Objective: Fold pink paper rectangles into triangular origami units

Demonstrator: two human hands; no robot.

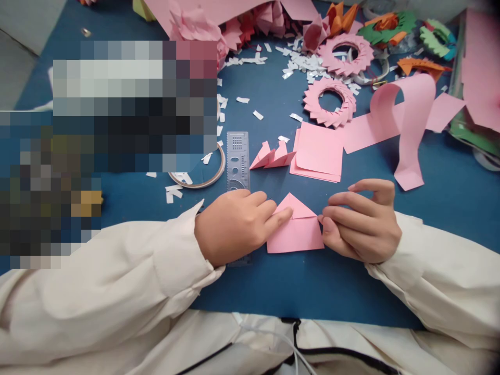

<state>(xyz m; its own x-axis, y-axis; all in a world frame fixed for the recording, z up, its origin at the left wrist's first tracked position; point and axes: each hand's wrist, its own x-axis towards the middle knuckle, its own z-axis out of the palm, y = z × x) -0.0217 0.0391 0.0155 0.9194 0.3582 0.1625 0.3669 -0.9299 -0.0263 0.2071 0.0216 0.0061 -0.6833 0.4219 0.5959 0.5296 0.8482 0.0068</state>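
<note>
A square of pink paper (295, 237) lies on the blue table in front of me, its two upper corners folded down to a point at the top. My left hand (238, 221) comes from the left, with its index finger pressed on the folded flap and its other fingers curled. At the paper's right corner, my right hand (361, 224) has its thumb and fingertips closed on the edge. Under my left hand runs a clear stencil ruler (238, 148), partly covered. Just beyond the paper are a stack of pink squares (318, 151) and small folded pink pieces (273, 156).
Two pink folded paper rings (330, 83) lie farther back. A curled pink strip (417, 114) is at right. White scraps (300, 62) and a tape roll (222, 166) lie about. Orange and green folded paper (390, 26) sits at the back. A pixelated area covers the left.
</note>
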